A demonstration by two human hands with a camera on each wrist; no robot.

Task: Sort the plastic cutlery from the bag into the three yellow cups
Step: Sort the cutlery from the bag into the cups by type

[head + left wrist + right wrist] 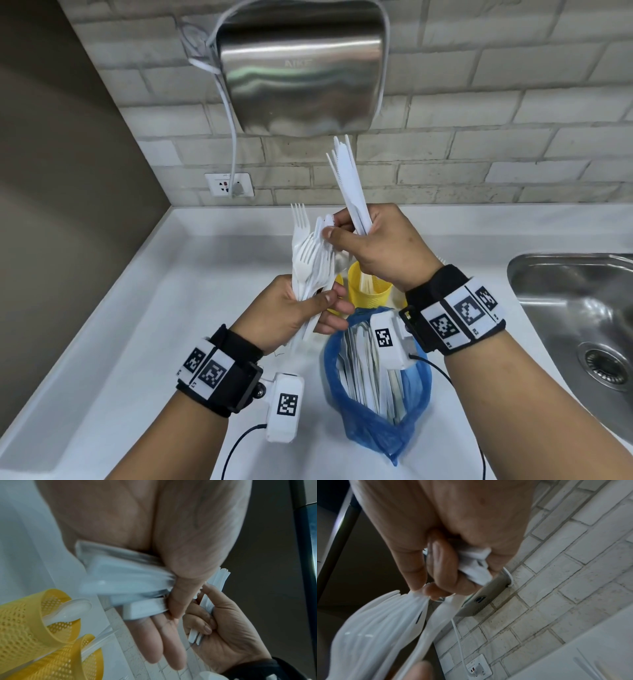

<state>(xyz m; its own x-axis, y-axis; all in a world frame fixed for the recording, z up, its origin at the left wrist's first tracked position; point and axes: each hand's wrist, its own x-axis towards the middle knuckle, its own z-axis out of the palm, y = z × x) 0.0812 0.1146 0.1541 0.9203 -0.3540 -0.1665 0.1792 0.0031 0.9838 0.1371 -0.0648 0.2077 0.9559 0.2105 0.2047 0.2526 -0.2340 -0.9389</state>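
I see my left hand (291, 308) gripping forks (310, 253), right hand (380, 246) clutching knives (349, 185) beneath the AIKE-lettered dryer (301, 65).

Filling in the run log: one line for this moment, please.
left hand: grips forks | right hand: holds knives, pinches fork tip | bag: cutlery remains

You can read faint embossed letters, seemingly "AIKE", on the front of the steel hand dryer (299, 65) on the far wall. The wall socket (229, 184) below it at left carries a small printed label, too small to read. The wrist bands (459, 313) bear only black-and-white square code markers.
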